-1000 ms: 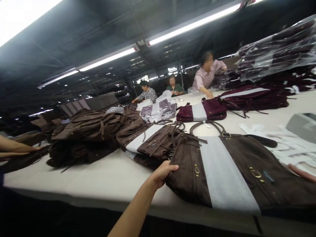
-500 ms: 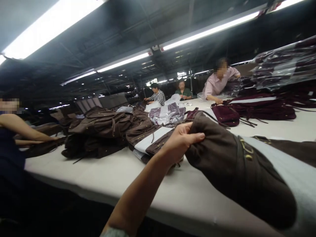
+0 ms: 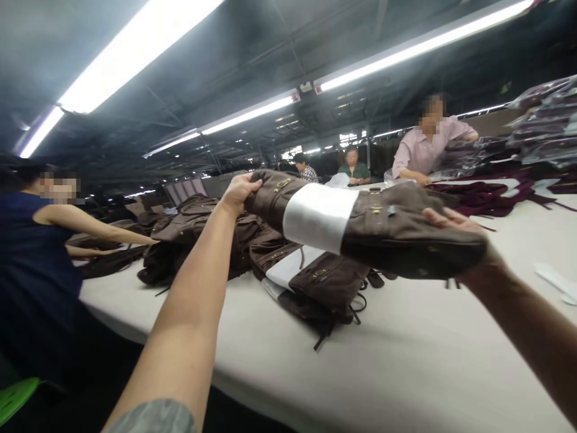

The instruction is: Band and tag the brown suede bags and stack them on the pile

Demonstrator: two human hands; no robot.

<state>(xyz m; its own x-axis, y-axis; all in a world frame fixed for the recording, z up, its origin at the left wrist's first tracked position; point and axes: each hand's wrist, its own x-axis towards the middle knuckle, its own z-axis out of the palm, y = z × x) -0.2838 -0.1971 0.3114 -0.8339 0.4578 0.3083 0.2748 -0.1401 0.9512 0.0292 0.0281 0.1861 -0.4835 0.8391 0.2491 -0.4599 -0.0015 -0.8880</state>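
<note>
Bag (image 3: 360,225), brown with a white paper band, held off the table (image 3: 406,367) between both hands. Left hand (image 3: 237,192) pinches its far-left end, fingers curled over the edge. Right hand (image 3: 455,225) cups the near-right end, fingers spread. Below the hands, banded bags (image 3: 315,279) lie stacked; beyond the left hand, a brown pile (image 3: 189,234).

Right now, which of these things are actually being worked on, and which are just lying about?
In hand:
- brown bag with a white band, lifted off the table
- left hand gripping one end
- right hand holding the other end

Lying about:
- brown bags piled on the table
- maroon bags
- plastic-wrapped stack
</note>
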